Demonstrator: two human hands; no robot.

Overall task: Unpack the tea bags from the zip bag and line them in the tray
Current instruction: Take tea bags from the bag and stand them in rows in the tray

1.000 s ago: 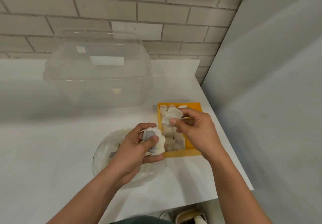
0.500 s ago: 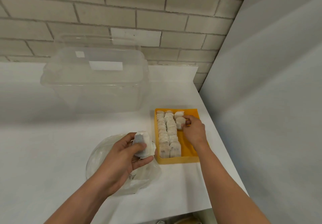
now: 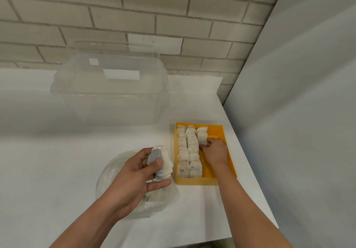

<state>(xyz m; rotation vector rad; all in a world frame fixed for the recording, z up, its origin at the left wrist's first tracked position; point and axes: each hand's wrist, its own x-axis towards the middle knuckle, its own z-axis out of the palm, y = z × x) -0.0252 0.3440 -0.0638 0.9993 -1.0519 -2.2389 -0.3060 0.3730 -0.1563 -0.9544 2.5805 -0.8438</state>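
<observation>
Inside the yellow tray (image 3: 196, 181), the right hand (image 3: 212, 152) is pinching a tea bag (image 3: 201, 135) at the third row's far end, while the left hand (image 3: 138, 176) is gripping a stack of tea bags (image 3: 163, 161) above the clear zip bag (image 3: 163, 197).

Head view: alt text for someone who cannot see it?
The right hand touches a short third row of tea bags in a yellow tray; the left hand grips a stack of tea bags above a clear zip bag.

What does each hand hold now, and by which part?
Left hand grips a stack of tea bags around its middle. Right hand pinches the third-row tea bag at its lower edge.
</observation>
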